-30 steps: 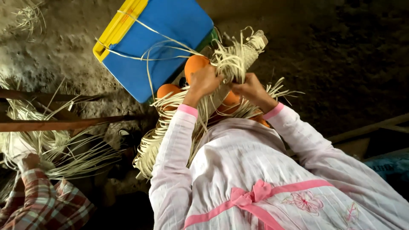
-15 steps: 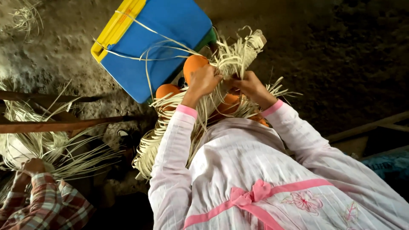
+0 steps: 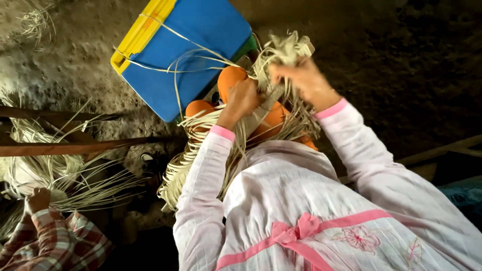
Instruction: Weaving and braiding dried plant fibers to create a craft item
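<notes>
Gripping pale straw strips (image 3: pixel 281 55): both hands, left hand (image 3: pixel 242 100), right hand (image 3: pixel 304 75).

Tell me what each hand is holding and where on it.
Both hands grip a bundle of pale straw strips: the left hand around its middle, the right hand near its upper end.

A thick bundle of pale straw-coloured strips (image 3: pixel 281 65) stands roughly upright above the person's lap, its cut ends splayed out at the top. The right hand (image 3: pixel 306 75) closes round it near that frayed top; the left hand (image 3: pixel 241 100) clasps it lower down. From there the strips fan out and spill down to the left in a loose, curving sheaf, past the left sleeve toward the earth floor. A few single strands loop away upward, thin and springy. The strips look flat, narrow and dry, all one cream shade.
</notes>
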